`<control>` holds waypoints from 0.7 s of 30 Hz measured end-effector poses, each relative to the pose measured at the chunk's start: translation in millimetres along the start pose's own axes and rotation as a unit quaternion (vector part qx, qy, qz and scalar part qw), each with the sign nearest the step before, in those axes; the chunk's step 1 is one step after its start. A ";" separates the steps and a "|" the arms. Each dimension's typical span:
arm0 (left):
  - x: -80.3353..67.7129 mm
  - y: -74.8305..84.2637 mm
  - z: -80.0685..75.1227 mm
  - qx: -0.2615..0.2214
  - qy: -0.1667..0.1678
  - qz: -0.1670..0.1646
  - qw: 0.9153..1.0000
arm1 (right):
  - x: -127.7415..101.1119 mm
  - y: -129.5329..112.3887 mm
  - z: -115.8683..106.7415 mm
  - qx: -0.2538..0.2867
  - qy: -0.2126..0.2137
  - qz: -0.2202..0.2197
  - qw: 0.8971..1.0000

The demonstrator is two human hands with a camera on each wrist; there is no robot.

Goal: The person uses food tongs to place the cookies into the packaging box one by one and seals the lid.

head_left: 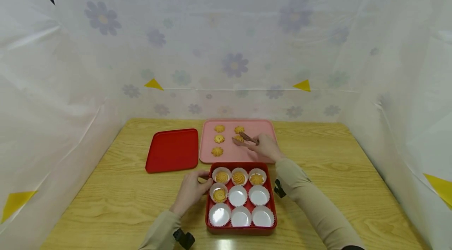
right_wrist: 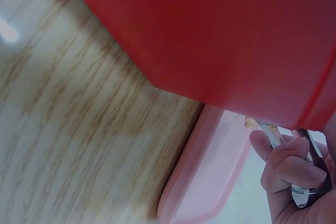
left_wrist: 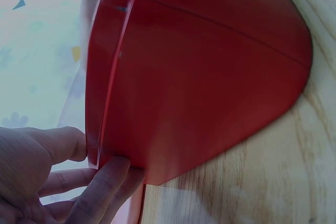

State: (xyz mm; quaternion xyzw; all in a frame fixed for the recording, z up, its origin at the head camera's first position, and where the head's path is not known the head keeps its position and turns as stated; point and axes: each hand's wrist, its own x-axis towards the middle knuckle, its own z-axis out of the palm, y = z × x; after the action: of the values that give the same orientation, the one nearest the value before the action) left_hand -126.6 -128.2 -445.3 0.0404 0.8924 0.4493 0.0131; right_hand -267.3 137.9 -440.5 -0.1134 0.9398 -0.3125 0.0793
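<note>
Head view bright, evenly lit, soft diffuse light through the white floral sheeting (head_left: 233, 46); shadows faint. Glare spot on the wooden table (head_left: 116, 199) at the bottom edge and shine in the empty paper cups (head_left: 219, 215). Wide-angle bend at the edges, corners stretched; centre sharp enough, cookies small. Left wrist view dimmer, purplish cast, red box (left_wrist: 199, 77) close and soft, fingers (left_wrist: 105, 182) blurred. Right wrist view out of focus throughout, white glare spot on table top-left, fingers (right_wrist: 286, 163) soft.
</note>
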 end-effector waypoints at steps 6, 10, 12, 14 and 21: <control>-0.3 0.1 0.6 0.001 0.000 -0.002 1.000 | 0.3 1.1 0.4 -0.003 0.003 -0.002 1.000; -0.1 -0.2 0.6 0.001 0.000 -0.002 1.000 | -0.1 1.9 0.7 -0.001 0.006 -0.007 1.000; -0.1 -0.4 0.6 0.003 0.000 0.000 1.000 | -0.7 2.2 0.7 0.003 0.007 -0.008 1.000; -0.1 -0.6 0.6 0.003 0.000 0.000 1.000 | -1.8 2.3 0.3 0.008 0.007 -0.008 1.000; -0.6 0.4 -0.1 0.003 -0.001 -0.002 1.000 | -7.2 3.5 -2.9 0.023 0.006 -0.014 1.000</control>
State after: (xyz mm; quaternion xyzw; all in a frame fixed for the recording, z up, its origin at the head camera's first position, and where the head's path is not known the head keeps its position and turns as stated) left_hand -126.0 -128.1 -445.0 0.0388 0.8938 0.4466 0.0149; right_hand -261.6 144.1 -439.7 -0.1231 0.9312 -0.3355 0.0716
